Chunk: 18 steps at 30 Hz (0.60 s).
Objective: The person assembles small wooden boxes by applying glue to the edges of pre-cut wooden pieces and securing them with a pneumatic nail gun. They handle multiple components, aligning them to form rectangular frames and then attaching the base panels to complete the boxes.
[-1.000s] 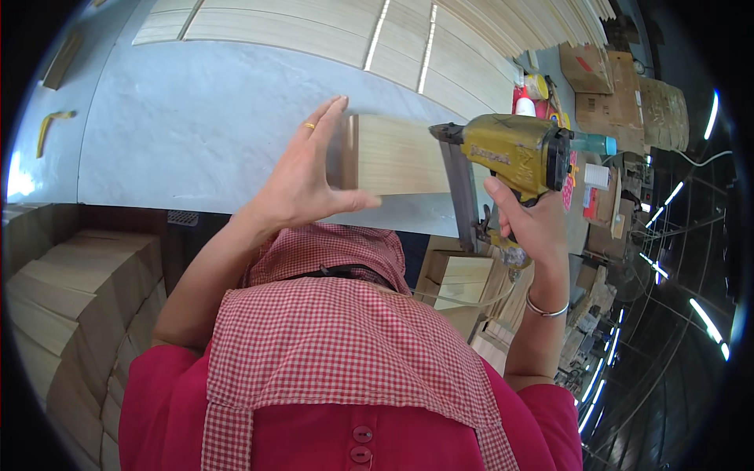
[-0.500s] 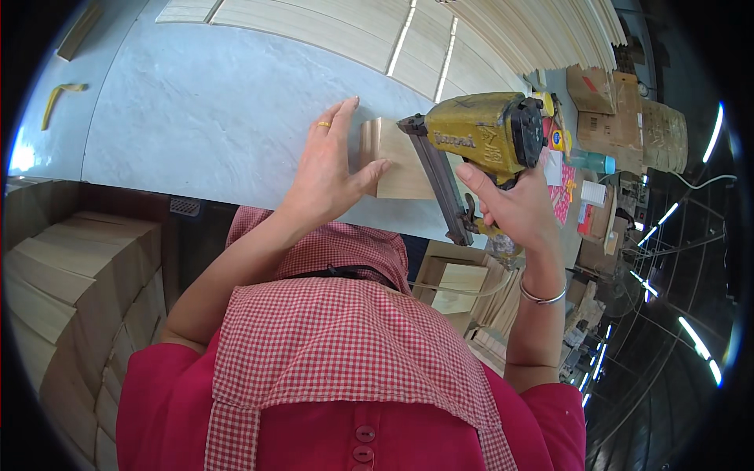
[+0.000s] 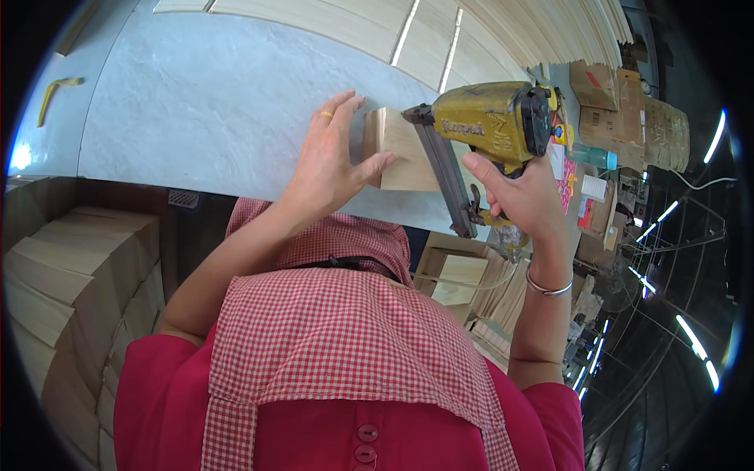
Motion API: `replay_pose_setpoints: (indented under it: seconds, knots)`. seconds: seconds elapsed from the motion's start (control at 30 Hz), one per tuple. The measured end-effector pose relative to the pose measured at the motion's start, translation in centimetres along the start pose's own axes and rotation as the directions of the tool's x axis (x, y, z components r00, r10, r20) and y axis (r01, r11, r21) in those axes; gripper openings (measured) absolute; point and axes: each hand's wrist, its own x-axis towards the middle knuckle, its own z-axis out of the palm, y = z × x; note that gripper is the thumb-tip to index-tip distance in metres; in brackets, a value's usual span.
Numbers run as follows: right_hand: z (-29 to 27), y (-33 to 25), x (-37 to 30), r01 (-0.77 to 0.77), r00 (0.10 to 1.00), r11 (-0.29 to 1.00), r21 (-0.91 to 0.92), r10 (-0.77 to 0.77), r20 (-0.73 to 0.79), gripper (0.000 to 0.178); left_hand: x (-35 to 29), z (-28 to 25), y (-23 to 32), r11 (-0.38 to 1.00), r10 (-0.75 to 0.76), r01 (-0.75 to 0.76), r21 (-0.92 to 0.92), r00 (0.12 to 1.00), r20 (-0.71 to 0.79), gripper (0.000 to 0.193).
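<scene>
A yellow and black nail gun (image 3: 488,118) is gripped by its handle in my right hand (image 3: 528,196). Its nose rests at or just above the top of a pale wooden piece (image 3: 408,149), and its long dark magazine slants down toward me. The piece, which looks like a small box or stacked boards, lies near the table's front edge. My left hand (image 3: 334,161) is at its left side, fingers spread and thumb against the near left corner. Part of the wood is hidden behind the nail gun.
Flat wooden panels (image 3: 330,23) and a stack of thin boards (image 3: 550,31) lie along the far side of the grey table (image 3: 196,102). A yellow tool (image 3: 55,94) is at the left. Wooden pieces (image 3: 71,267) are stacked below left. Cardboard boxes (image 3: 613,110) and a blue-capped bottle (image 3: 594,156) stand at right.
The nail gun in my right hand has shifted slightly up and right in the picture. The wooden piece and my left hand sit almost the same, a touch to the right.
</scene>
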Motion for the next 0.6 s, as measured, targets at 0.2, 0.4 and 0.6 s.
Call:
replay_pose_setpoints:
  seconds: [0.2,0.4,0.6]
  knots:
    - [1.7,3.2,-3.6,0.224,0.970,0.973,0.060,-0.217,-0.109,0.038,-0.8,-2.1,-1.1,0.977,0.207,-0.200,-0.068,0.971,0.122,0.107]
    - [3.4,4.1,-7.7,-0.026,0.999,0.984,0.179,0.032,-0.031,0.049,-0.4,-1.2,-1.3,0.948,0.289,-0.310,0.074,0.933,0.215,0.122]
    - [4.4,4.0,-8.3,-0.117,0.992,0.969,0.217,0.122,-0.012,0.048,-0.1,-0.4,-1.9,0.933,0.313,-0.342,0.112,0.925,0.214,0.117]
